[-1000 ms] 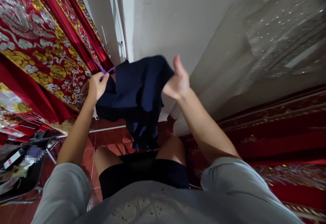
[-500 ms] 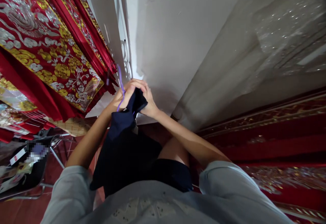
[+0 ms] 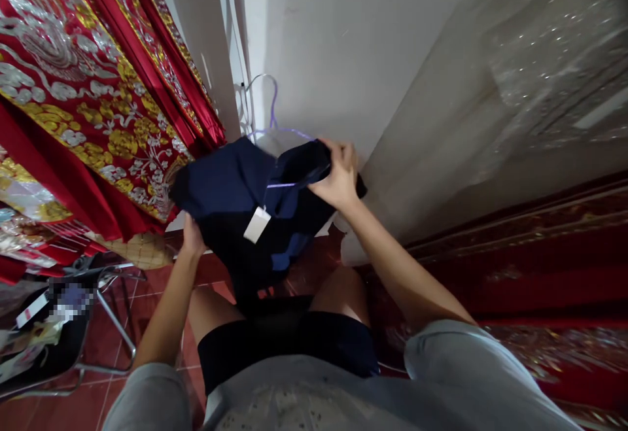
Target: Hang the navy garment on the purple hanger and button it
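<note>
Now that our two hands have drawn apart, the dark garment (image 3: 223,179) is spread between them, left of centre towards nine o'clock, where half a second ago both hands were gathered at its neck. The purple hanger (image 3: 273,118) has come clear as well: its hook stands up at twelve o'clock from the cloth, and its sloping arms run down into the shoulders. For the work in hand, we judge that the hanger now sits mostly inside, with the neckline still askew on the right.

Our right hand (image 3: 342,179), just off centre towards two o'clock, has its fingers closed on the edge of the neck opening. Our left hand (image 3: 194,238), towards eight o'clock, touches the garment's lower left edge; its fingers are hidden behind the cloth, so we cannot tell whether they grip.

The garment looks soft and limp, matte navy above and near black below, falling in loose folds. A pale rectangular tag (image 3: 258,225), stiff and flat, dangles from a thin string at six o'clock below the neck. The hanger reads as slim coated wire. At ten o'clock hangs a red embroidered cloth (image 3: 122,140), thick with gold and silver flowers; towards two o'clock, glossy clear plastic (image 3: 544,51) wrinkles over the pale wall (image 3: 338,38)
</note>
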{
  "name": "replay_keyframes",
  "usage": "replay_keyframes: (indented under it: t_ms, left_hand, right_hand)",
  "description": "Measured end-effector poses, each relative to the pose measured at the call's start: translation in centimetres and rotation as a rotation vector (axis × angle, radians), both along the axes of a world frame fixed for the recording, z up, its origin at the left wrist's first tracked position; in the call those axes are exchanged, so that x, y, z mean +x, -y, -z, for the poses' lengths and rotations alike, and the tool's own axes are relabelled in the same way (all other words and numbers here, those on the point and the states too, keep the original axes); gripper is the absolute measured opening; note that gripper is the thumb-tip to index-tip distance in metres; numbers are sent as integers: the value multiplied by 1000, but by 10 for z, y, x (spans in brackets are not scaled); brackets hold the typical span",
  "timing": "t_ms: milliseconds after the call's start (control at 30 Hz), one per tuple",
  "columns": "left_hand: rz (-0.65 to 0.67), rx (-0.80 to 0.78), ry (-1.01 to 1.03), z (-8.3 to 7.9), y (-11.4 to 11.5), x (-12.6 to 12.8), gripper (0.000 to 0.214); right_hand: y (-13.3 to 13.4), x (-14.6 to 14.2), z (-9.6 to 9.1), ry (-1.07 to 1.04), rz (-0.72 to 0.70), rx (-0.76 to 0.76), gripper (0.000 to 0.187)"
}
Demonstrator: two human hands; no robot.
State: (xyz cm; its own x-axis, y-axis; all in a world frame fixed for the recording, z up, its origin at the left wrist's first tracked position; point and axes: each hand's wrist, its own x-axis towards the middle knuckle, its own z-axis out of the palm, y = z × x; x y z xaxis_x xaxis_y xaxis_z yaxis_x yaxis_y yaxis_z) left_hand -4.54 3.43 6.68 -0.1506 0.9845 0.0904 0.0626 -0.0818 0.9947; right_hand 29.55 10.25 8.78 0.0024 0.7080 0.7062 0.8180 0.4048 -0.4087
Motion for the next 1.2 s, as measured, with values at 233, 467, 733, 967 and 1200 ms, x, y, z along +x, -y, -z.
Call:
replay_keyframes:
  t_ms: [233, 467, 733, 967, 1200]
  left_hand:
    - [-117, 18, 306, 44, 7, 6, 54]
    - [-272, -158, 522, 58, 41, 39, 34]
    - [-172, -236, 542, 42, 72, 73, 38]
    - [-230, -245, 554, 39, 79, 52, 38]
    - [-214, -321, 593, 46, 78, 69, 35]
  right_hand:
    - [-10, -6, -49, 58, -75, -40, 90]
    - [25, -5, -6, -284, -233, 3, 79]
    - [31, -94, 108, -714, -310, -778, 28]
    - [61, -82, 100, -882, -589, -969, 42]
    - [61, -90, 36, -1221, -753, -728, 37]
